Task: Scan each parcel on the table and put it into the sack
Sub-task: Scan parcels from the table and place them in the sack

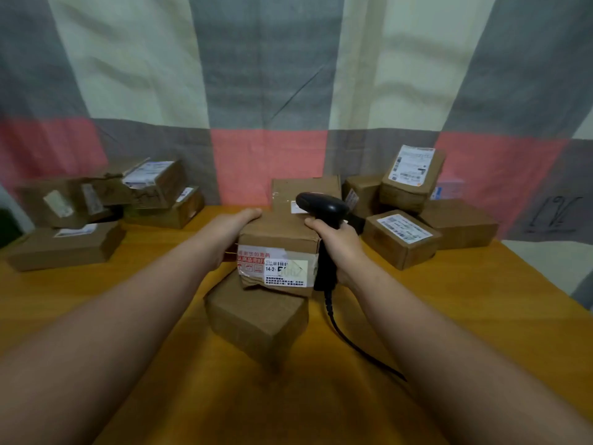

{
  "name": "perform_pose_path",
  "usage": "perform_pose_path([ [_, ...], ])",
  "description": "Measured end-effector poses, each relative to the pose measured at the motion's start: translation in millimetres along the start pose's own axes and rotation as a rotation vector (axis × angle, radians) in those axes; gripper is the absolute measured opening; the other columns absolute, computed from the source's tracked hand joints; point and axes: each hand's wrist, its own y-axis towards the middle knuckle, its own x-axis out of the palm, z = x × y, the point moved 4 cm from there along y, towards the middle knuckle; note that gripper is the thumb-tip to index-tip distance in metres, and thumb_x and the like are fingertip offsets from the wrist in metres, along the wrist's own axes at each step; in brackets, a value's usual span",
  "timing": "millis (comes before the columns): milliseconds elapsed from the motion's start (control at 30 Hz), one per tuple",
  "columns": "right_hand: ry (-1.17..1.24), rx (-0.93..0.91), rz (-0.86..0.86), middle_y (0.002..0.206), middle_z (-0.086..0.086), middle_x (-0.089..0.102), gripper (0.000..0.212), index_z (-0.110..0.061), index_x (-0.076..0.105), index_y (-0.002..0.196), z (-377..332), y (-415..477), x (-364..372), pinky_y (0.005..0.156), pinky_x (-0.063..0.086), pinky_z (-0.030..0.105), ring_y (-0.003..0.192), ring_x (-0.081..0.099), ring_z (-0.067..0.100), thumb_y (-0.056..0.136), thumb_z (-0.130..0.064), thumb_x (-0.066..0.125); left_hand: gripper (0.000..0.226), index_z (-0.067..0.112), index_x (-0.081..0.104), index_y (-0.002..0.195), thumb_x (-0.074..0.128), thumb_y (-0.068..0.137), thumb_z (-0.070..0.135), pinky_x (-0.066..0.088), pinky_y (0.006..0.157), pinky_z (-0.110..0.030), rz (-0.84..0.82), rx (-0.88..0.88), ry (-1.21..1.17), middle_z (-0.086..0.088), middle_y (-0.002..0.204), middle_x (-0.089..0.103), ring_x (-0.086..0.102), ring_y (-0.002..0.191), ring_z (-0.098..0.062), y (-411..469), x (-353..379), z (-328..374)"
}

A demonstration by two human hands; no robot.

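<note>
A: Where is the parcel (pixel 279 239) held at this moment?

B: It is gripped at its left side by the left hand (pixel 236 226), with the fingers curled over the far top edge. It is held above a plain box (pixel 256 322) that stands on the table (pixel 449 316). Whether the two are touching cannot be told.

A: And the scanner (pixel 321 207)?

B: Its handle is wrapped by the right hand (pixel 337 239), just beside the right side of the parcel. The head is pointed over the top of the parcel, not at the label (pixel 285 268).

A: So how can the scan be done well?

B: The barcode is printed on the near face, toward the person. It is judged that either the parcel must be tipped so this face is turned up to the scanner, or the scanner must be brought back and aimed down at it. The label should be kept flat to the beam and not covered by a finger. The cable (pixel 346 335) should be kept free of the box below.

A: And after that?

B: The parcel is to be put into the sack, which is not seen in this view. Many parcels are left in the piles at both sides.
</note>
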Motion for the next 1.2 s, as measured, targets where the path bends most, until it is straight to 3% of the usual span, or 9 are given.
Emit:
perform_pose_path([
  [100,-0.002,-0.058,-0.019,0.097,0.010,0.071,0.031,-0.013,0.062,0.114,-3,-11,33,0.082,0.056,0.038,0.092,0.068,0.026,0.087,-0.025,0.069,0.029,0.019,0.060,0.094,0.059,0.089,0.048,0.050,0.090,-0.038,0.010,0.008,-0.059,-0.006,0.092,0.067,0.063,0.089,-0.022,-13,-32,-6],
  [200,-0.016,-0.133,-0.028,0.091,0.007,0.070,0.027,-0.014,0.062,0.111,-18,-21,42,0.068,0.058,0.029,0.081,0.068,0.020,0.087,-0.022,0.070,0.034,0.031,0.057,0.117,0.054,0.091,0.052,0.053,0.077,-0.033,-0.104,0.032,-0.120,0.000,0.102,0.068,0.065,0.093,-0.019,-27,-40,-3],
  [267,-0.025,-0.163,-0.030,0.093,0.007,0.070,0.022,-0.017,0.062,0.107,-28,-30,42,0.072,0.059,0.033,0.083,0.069,0.021,0.087,-0.024,0.070,0.038,0.052,0.042,0.129,0.052,0.092,0.051,0.055,0.076,-0.034,-0.203,0.104,-0.067,0.007,0.116,0.063,0.064,0.100,-0.018,-39,-45,0],
  [367,-0.066,-0.224,-0.032,0.104,0.006,0.071,0.024,-0.020,0.065,0.108,-39,-47,36,0.083,0.057,0.040,0.096,0.068,0.023,0.087,-0.029,0.070,0.082,0.050,0.021,0.146,0.069,0.079,0.054,0.051,0.090,-0.037,-0.173,0.268,0.012,0.009,0.142,0.045,0.055,0.117,-0.015,-50,-54,0],
  [500,-0.014,-0.251,-0.040,0.116,0.006,0.067,0.037,-0.018,0.062,0.121,-49,-77,31,0.064,0.057,0.026,0.105,0.065,0.024,0.088,-0.031,0.070,0.124,0.033,0.004,0.153,0.077,0.058,0.065,0.042,0.106,-0.047,0.007,0.415,0.262,0.003,0.151,0.030,0.042,0.130,-0.021,-74,-61,1],
  [667,0.141,-0.198,-0.060,0.118,0.013,0.065,0.041,-0.016,0.058,0.123,-43,-118,19,0.073,0.060,0.036,0.106,0.066,0.030,0.087,-0.031,0.070,0.110,0.023,0.010,0.151,0.082,0.069,0.039,0.023,0.115,-0.043,0.130,0.721,0.534,-0.001,0.145,0.025,0.026,0.136,-0.020,-122,-59,-7],
  [933,0.114,-0.046,-0.055,0.110,0.011,0.070,0.037,-0.017,0.065,0.117,23,-180,4,0.080,0.059,0.044,0.098,0.069,0.033,0.085,-0.036,0.071,0.108,0.046,0.006,0.141,0.081,0.065,0.034,0.018,0.108,-0.051,0.289,0.957,0.994,-0.010,0.135,0.035,0.023,0.125,-0.024,-179,-49,-71],
  [1100,0.208,0.034,-0.006,0.100,0.011,0.072,0.033,-0.024,0.065,0.107,65,-202,1,0.073,0.059,0.042,0.092,0.071,0.028,0.081,-0.041,0.074,0.068,0.034,0.039,0.136,0.074,0.079,0.024,0.039,0.095,-0.056,0.272,1.151,0.978,-0.015,0.124,0.048,0.030,0.115,-0.024,-185,-41,-106],
  [1200,0.208,0.018,0.026,0.104,0.006,0.072,0.039,-0.025,0.066,0.113,78,-208,8,0.076,0.059,0.043,0.101,0.067,0.023,0.078,-0.041,0.076,0.039,0.023,0.060,0.127,0.052,0.091,0.038,0.040,0.100,-0.049,0.221,1.051,0.814,-0.015,0.123,0.050,0.035,0.117,-0.027,-181,-39,-119],
])
